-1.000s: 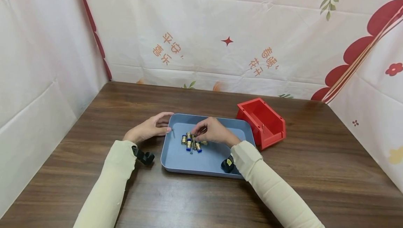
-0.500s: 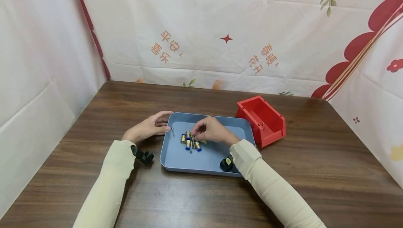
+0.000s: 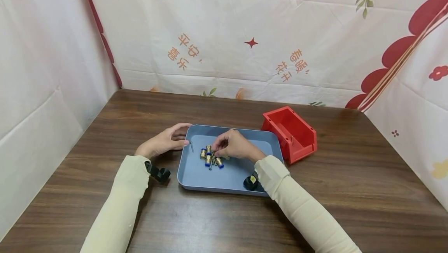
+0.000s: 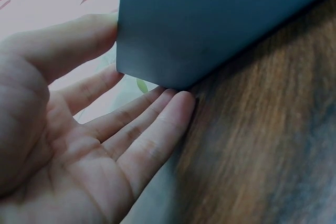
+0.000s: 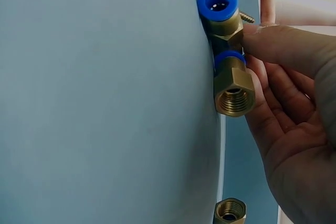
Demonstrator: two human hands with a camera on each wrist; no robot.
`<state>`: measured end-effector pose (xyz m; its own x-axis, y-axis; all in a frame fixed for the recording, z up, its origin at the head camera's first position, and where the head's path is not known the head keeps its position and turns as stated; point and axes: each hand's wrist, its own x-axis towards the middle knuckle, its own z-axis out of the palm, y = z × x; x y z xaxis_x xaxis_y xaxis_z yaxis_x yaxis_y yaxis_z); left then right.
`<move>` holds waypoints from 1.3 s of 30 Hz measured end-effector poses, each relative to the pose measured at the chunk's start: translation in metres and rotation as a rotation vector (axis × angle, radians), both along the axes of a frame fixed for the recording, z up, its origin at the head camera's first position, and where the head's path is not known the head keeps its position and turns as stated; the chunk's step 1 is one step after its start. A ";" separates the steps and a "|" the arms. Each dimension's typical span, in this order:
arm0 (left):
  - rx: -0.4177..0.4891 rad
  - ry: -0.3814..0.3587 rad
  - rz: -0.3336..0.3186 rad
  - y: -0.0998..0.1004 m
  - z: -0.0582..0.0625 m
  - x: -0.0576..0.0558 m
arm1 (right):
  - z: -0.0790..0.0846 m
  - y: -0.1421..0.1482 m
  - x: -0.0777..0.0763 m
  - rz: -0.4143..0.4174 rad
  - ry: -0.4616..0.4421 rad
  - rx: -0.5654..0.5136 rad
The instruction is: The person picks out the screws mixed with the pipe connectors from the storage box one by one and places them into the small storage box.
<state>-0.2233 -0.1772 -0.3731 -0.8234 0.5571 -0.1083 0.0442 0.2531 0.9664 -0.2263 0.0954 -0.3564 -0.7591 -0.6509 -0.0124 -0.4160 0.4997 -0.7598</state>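
A blue-grey tray lies on the table with several brass fittings with blue collars heaped in it. My right hand reaches over the heap and pinches the upper end of a thin screw between thumb and fingertips. In the right wrist view, a threaded screw tip shows by the thumb, beside a fitting. My left hand rests at the tray's left side, thumb at the rim, extended fingers against the outer wall. Another screw lies near that thumb.
A red open-front bin stands at the tray's right back corner, with a screw inside. The brown wooden table runs back to a printed cloth. Black wrist cameras hang under both cuffs.
The pinched screw's lower end has swung slightly left. My left hand stays at the tray's edge, and the view has tipped slightly.
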 end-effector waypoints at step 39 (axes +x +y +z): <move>-0.017 0.019 -0.006 0.000 -0.001 0.002 | 0.020 0.040 0.001 -0.234 0.152 -0.030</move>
